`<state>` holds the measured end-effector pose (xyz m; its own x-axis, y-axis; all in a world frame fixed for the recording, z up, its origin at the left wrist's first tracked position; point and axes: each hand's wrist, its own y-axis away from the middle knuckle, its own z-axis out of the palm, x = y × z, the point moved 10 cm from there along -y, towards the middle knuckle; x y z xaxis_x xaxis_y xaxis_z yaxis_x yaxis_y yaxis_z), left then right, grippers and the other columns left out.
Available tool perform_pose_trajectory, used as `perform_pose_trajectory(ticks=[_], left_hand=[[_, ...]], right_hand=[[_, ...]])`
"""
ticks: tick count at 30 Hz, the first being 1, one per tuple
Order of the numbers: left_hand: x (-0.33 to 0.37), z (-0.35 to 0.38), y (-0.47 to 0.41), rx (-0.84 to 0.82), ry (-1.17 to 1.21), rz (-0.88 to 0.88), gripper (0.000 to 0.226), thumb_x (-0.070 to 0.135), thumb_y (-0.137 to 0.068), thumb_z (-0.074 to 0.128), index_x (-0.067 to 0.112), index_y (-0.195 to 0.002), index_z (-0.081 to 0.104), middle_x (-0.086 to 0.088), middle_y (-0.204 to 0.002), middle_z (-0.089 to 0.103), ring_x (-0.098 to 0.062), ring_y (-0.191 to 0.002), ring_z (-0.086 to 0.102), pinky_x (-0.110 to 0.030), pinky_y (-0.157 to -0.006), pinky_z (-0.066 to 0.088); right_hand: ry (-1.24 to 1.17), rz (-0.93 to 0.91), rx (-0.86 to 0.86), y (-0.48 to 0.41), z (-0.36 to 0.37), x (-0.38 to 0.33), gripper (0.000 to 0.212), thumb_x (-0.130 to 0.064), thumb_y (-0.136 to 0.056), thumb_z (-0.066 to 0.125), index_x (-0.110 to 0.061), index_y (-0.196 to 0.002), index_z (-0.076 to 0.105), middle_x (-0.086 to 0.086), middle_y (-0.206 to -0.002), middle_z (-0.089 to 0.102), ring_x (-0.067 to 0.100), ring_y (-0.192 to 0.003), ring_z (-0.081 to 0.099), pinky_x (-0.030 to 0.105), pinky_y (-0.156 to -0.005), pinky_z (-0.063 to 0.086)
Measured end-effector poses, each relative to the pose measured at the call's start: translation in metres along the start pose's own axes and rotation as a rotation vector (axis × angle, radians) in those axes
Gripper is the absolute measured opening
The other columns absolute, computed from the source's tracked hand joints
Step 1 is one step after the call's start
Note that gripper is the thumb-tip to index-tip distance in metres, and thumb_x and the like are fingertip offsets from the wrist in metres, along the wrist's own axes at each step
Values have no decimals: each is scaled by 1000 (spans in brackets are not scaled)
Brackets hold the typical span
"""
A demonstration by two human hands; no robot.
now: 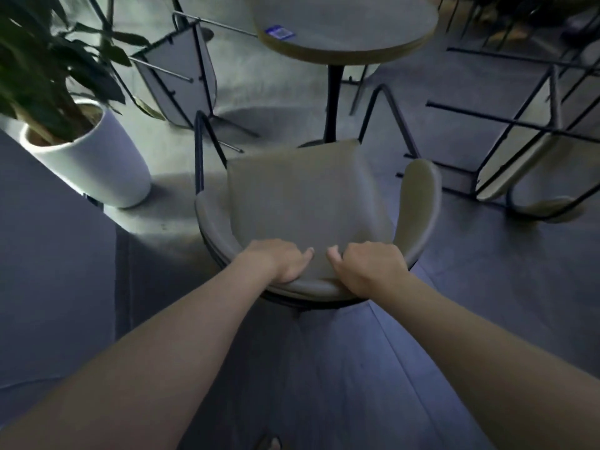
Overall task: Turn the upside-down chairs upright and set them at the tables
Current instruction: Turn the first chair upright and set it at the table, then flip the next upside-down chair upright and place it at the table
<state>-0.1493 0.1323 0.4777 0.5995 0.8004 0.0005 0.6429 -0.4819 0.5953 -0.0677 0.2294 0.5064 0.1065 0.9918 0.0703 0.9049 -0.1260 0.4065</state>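
A beige padded chair with a curved backrest and black metal frame stands upright in front of me, its seat facing a round table. My left hand and my right hand both grip the top of the curved backrest, side by side, thumbs on the inner face. Another chair lies tipped over at the far left of the table, legs sticking out sideways. A third chair lies overturned on the floor at the right, legs pointing left.
A large white pot with a green plant stands on the floor at the left, close to the held chair. The table's black pedestal is just beyond the seat. More dark chair legs show at the top right. A blue sticker lies on the tabletop.
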Motion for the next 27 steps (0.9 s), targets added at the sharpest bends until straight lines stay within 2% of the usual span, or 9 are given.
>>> perform_pose_trajectory(ticks=[3,7,9,14,18,20,22,24,27], left_hand=[[-9,-24,-5,161,19,-10,69,56,-103,16,12,-124,66,-18,-132,62,-34,-121,59,-42,-96,41],[-15,-68,1,553,-40,9,57,44,-105,19,20,-115,69,-13,-97,73,-35,-92,68,-39,-68,39],[-16,-80,1,665,-64,48,45,38,-107,27,23,-114,69,-10,-84,73,-36,-81,69,-38,-66,43],[-31,-91,-22,689,51,5,58,51,-102,28,22,-79,72,-6,-69,70,-32,-75,69,-34,-62,45],[-31,-89,-23,696,50,-7,59,55,-99,27,22,-79,71,-8,-73,72,-30,-76,70,-34,-61,36],[-31,-86,-27,644,54,3,60,55,-100,25,20,-79,70,-6,-76,73,-28,-78,70,-35,-66,39],[-28,-87,-32,563,130,47,57,55,-101,25,21,-80,65,-3,-85,71,-27,-85,69,-37,-74,42],[-19,-112,-27,561,213,104,47,54,-102,32,24,-82,62,0,-88,66,-27,-88,67,-37,-72,43],[9,-196,-5,656,216,183,43,55,-101,36,25,-79,59,2,-85,63,-24,-84,64,-34,-65,39]], right_hand=[[53,-24,74,-16,-14,2,46,-20,-105,28,-21,-152,28,14,-128,62,37,-109,63,41,-71,38],[62,-7,91,-46,-31,11,48,-18,-105,28,-20,-153,24,12,-128,61,37,-106,63,42,-70,38],[83,-7,100,-64,-41,13,49,-17,-105,28,-19,-153,23,13,-128,61,37,-106,63,42,-69,38],[75,-4,93,-93,-51,18,50,-20,-106,28,-23,-155,19,14,-123,60,37,-103,63,43,-66,38],[-20,-2,108,-91,-47,18,46,-29,-105,28,-30,-151,25,10,-115,63,35,-96,64,40,-63,38],[-170,105,106,-93,-46,29,38,-42,-104,28,-31,-132,49,6,-107,67,31,-91,64,36,-63,38],[-410,237,178,-86,-56,45,45,-54,-100,33,-22,-96,65,2,-94,69,26,-83,64,35,-63,44],[-506,262,295,-73,-85,57,43,-52,-99,42,-19,-79,60,-1,-83,65,23,-77,62,35,-63,48],[-527,278,452,-47,-160,94,36,-45,-101,48,-19,-76,55,-4,-76,56,21,-71,56,36,-58,41]])
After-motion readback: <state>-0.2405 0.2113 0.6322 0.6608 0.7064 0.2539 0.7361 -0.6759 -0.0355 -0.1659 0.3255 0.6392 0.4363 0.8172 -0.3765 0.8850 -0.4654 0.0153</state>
